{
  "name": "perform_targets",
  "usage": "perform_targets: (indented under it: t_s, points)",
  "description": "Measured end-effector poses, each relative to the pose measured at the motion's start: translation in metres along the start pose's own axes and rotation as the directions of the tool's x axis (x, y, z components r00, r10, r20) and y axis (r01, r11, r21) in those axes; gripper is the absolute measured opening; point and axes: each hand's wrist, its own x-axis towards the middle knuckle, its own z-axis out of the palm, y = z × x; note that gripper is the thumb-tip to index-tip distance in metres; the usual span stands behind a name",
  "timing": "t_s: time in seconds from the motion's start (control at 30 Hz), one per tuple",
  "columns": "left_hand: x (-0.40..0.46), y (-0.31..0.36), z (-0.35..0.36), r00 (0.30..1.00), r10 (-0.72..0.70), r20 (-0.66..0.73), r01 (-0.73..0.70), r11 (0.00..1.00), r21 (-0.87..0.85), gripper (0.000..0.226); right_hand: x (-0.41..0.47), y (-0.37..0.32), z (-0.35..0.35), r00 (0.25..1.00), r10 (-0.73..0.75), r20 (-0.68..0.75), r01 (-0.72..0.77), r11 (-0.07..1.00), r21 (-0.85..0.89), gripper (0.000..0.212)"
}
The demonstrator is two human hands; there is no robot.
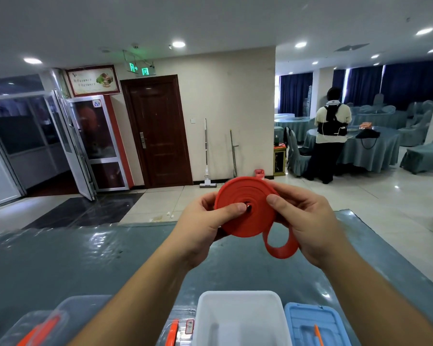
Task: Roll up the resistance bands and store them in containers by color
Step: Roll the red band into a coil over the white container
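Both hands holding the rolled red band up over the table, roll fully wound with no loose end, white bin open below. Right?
Not quite. The head view shows the red band is not fully wound: a loose loop hangs from the roll's lower right, by the right hand. The rest holds: the left hand grips it too, above the table, with the white bin open below.

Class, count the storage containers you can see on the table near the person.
4, all along the near edge: a clear container at far left, another clear one with an orange latch beside the white container, and a blue-lidded one at right. The arms may hide others.
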Motion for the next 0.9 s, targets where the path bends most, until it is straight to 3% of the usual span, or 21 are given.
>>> perform_targets:
  t_s: [0.1,0.2,0.3,0.47,0.67,0.9]
  points:
    - [0.000,0.003,-0.005,0.999,-0.019,0.038,0.016,0.996,0.092,0.054,-0.002,-0.001,-0.002,0.999,0.018,0.030,-0.017,0.999,-0.035,0.031]
    - [-0.001,0.011,-0.013,0.993,-0.057,0.101,0.038,0.982,0.185,0.040,-0.006,-0.002,-0.004,0.995,0.064,0.074,-0.057,0.995,-0.083,0.030]
    - [-0.003,0.010,-0.013,0.993,-0.025,0.116,0.010,0.992,0.126,0.029,-0.008,-0.002,-0.003,0.996,0.071,0.056,-0.069,0.997,-0.038,0.029]
    - [-0.004,-0.003,-0.001,0.998,0.039,0.039,-0.039,0.999,0.000,0.041,-0.007,0.002,0.001,0.998,0.042,-0.052,-0.042,0.999,0.008,0.032]
    - [-0.002,0.001,-0.006,0.988,0.038,0.149,-0.060,0.988,0.144,0.061,-0.008,0.000,-0.003,0.996,0.089,-0.018,-0.089,0.996,-0.019,0.028]
    - [-0.001,-0.015,0.003,0.995,0.075,0.064,-0.076,0.997,0.022,0.059,-0.012,0.011,0.000,0.990,0.097,-0.106,-0.095,0.995,0.024,0.033]
